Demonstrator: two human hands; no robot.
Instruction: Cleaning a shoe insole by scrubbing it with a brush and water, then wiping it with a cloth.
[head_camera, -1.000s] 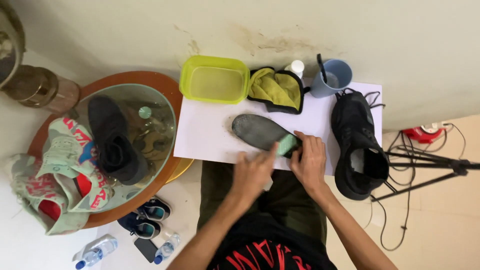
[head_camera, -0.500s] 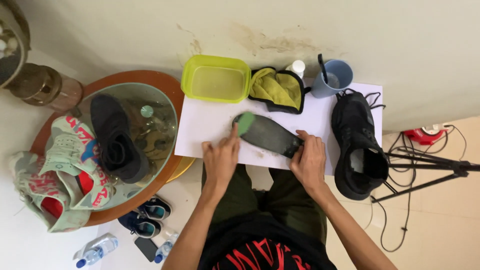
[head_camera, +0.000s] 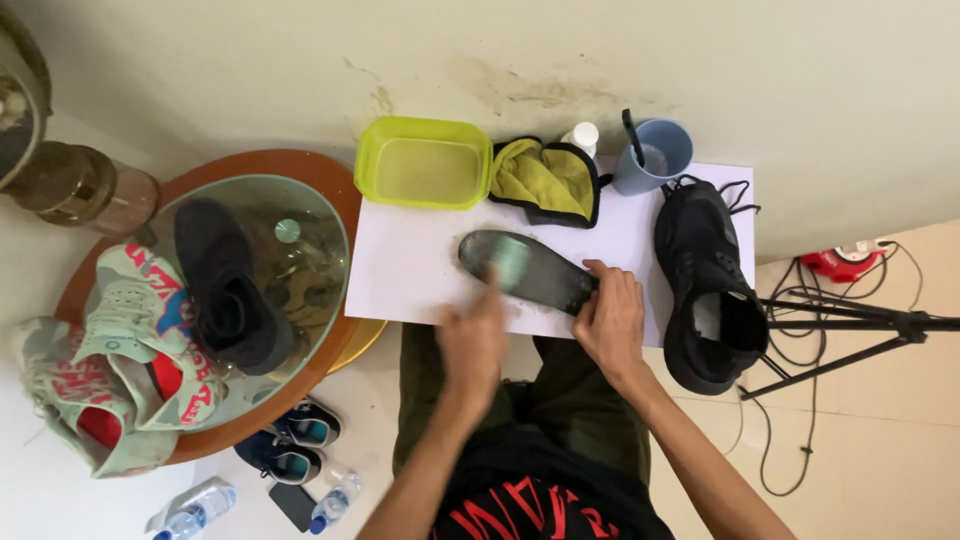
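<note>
Our right hand pins the dark insole w/ fingers curled on its near end, mid white board. Left hand is blurred; its grip we can't tell. Green tub holds water, blue cup a brush.

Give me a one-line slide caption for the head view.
Left hand scrubs a dark insole on a white board; right hand pins its end beside a black shoe.

Domestic room, used for shoe cleaning. Stained plaster wall beyond the hands; glass-topped round table with sneakers to their left; tiled floor at right.
</note>
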